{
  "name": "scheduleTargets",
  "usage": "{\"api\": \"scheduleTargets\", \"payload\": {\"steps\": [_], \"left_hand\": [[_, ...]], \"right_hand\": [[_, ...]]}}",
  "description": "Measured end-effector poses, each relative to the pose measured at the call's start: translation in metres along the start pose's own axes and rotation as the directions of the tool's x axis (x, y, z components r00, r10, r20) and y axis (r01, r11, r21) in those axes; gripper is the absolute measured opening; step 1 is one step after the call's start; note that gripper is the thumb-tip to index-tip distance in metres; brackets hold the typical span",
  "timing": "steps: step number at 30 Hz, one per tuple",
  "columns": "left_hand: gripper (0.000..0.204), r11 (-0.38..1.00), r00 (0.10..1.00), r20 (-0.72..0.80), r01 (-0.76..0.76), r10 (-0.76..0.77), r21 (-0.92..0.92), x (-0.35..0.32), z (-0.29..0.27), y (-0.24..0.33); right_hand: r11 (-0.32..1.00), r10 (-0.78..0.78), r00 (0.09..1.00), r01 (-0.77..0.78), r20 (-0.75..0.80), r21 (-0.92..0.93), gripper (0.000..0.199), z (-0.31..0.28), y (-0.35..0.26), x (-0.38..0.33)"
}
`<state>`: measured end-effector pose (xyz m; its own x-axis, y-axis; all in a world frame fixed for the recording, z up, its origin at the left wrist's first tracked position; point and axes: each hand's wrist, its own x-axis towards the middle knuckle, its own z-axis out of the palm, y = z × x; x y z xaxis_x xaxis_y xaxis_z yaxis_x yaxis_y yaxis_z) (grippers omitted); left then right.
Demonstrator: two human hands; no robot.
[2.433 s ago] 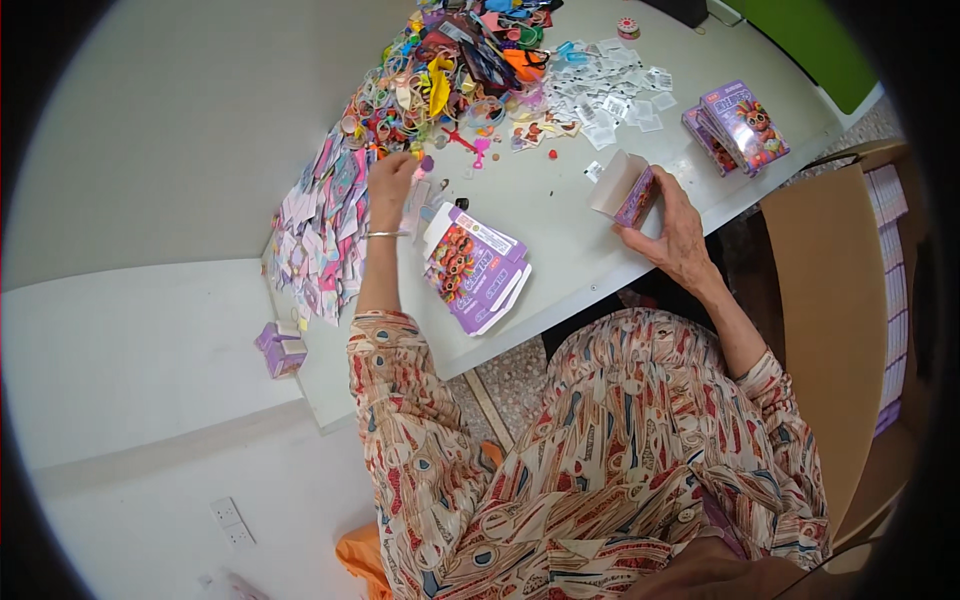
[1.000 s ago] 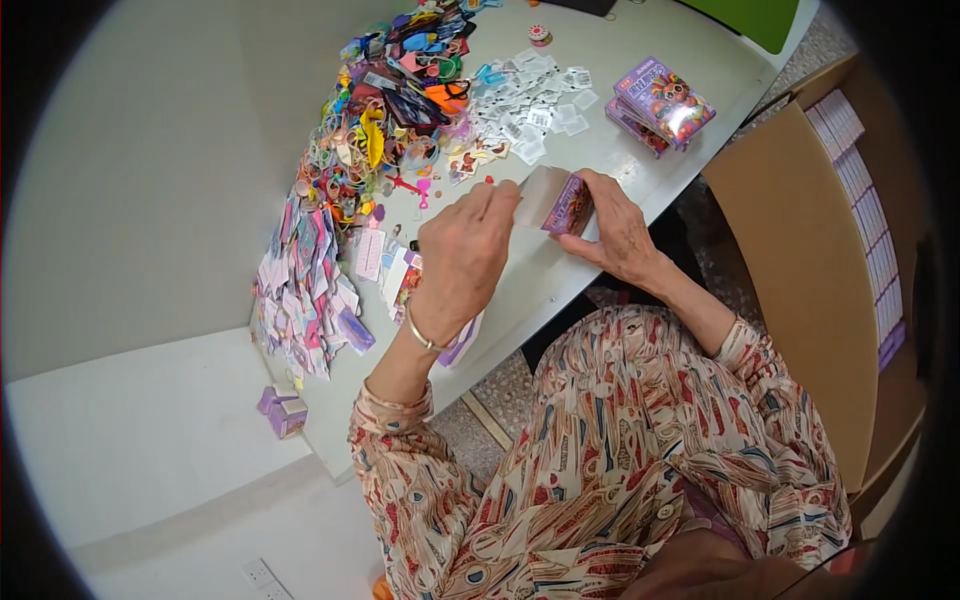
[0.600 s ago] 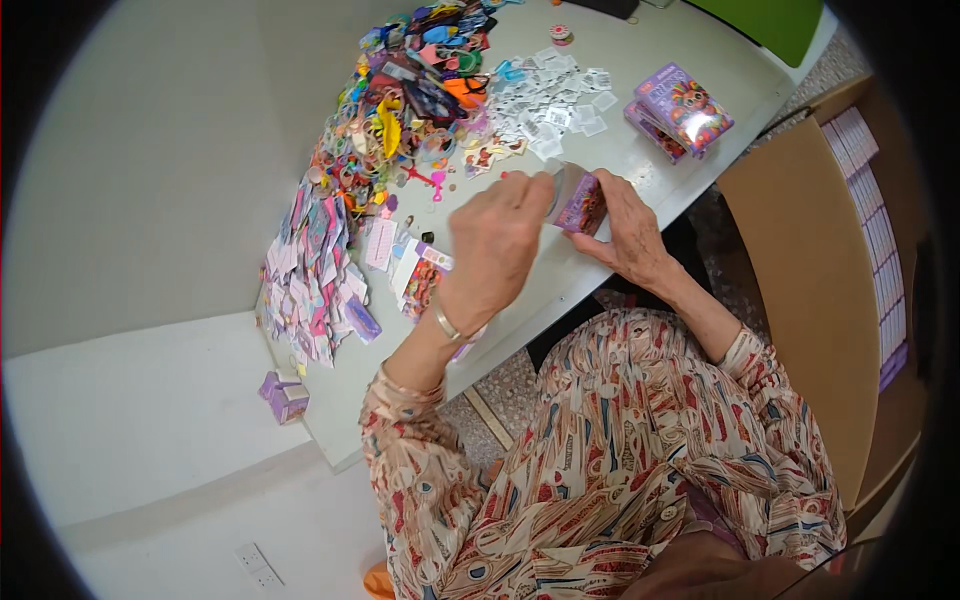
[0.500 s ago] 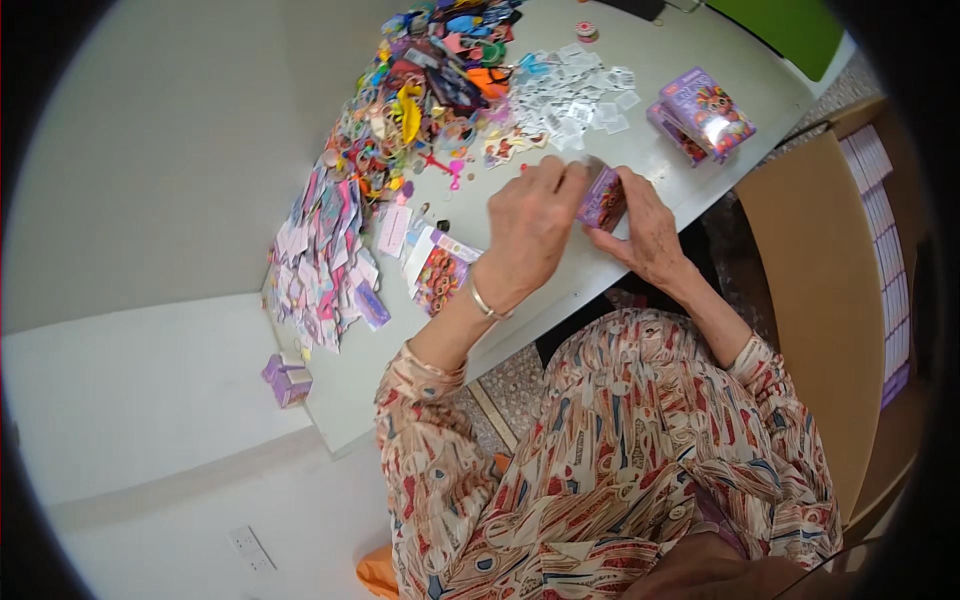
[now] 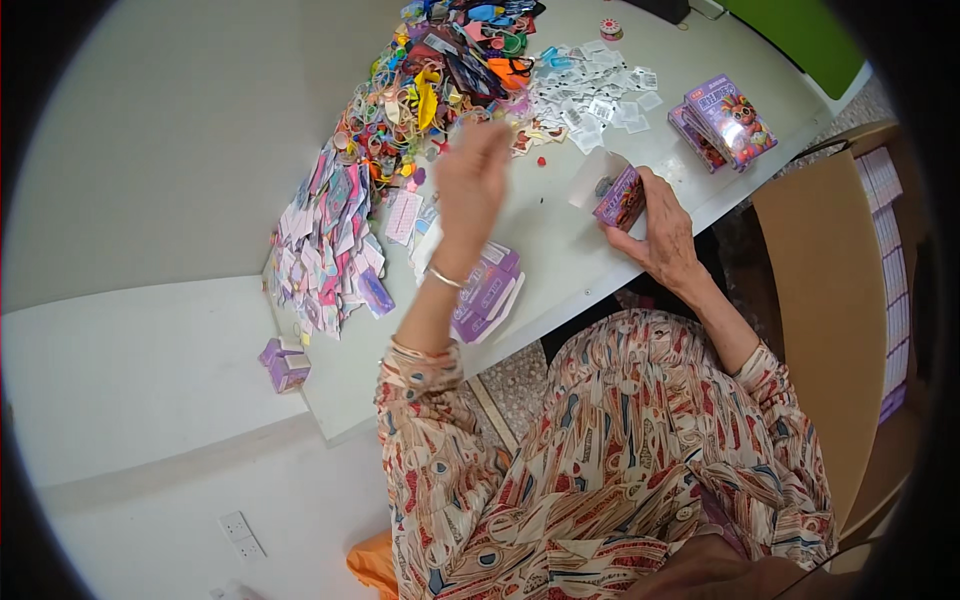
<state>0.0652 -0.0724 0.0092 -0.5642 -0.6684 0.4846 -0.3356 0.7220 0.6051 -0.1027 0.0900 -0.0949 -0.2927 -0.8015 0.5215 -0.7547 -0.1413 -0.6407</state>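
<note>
My right hand (image 5: 665,232) grips a small purple printed box (image 5: 620,199), tilted on its side, from its right. The box's pale flap stands open at its far left end, and something greyish shows at the opening. Up and to the left, my left hand (image 5: 472,185) hovers above the table beside a heap of small colourful trinkets (image 5: 425,100). Its fingers are smeared by motion, so I cannot tell what is in them. Below that wrist lie flattened purple cartons (image 5: 492,292), partly hidden by the forearm.
Small white packets (image 5: 590,90) are spread at the far middle. A pile of pinkish packets (image 5: 335,240) lies at left. Purple boxes (image 5: 735,120) are stacked at far right. A cardboard carton (image 5: 810,300) holding rows of boxes stands beside the table. A purple box (image 5: 287,366) sits past the left edge.
My left hand has left the small box and swung left to the trinket heap. The box stays in my right hand, its open flap now in plain sight.
</note>
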Motion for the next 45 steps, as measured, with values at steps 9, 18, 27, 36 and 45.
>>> {"api": "scheduleTargets", "payload": {"steps": [9,18,27,36,45], "left_hand": [[0.016,0.815,0.882,0.298,0.149,-0.366,0.559,-0.039,-0.071,-0.17],[0.018,0.858,0.933,0.125,0.251,-0.338,0.448,-0.045,-0.064,-0.179],[0.021,0.876,0.841,0.247,0.467,-0.481,0.117,-0.021,-0.03,-0.145],[0.007,0.9,0.978,0.097,0.126,-0.182,0.418,-0.031,0.0,-0.146],[0.015,0.921,0.973,0.14,0.12,-0.183,0.372,-0.031,-0.002,-0.125]], "right_hand": [[0.999,0.036,0.999,-0.036,0.009,0.038,0.076,0.003,0.002,-0.003],[0.997,0.054,0.998,-0.055,0.008,0.05,0.075,0.003,0.002,-0.003],[0.996,0.081,0.997,-0.081,0.021,0.028,0.077,0.001,0.001,-0.004],[0.948,0.14,0.989,-0.123,-0.039,0.295,0.087,0.001,0.006,-0.011],[0.937,0.025,0.991,0.023,-0.131,0.35,0.094,0.005,0.013,-0.014]]}}
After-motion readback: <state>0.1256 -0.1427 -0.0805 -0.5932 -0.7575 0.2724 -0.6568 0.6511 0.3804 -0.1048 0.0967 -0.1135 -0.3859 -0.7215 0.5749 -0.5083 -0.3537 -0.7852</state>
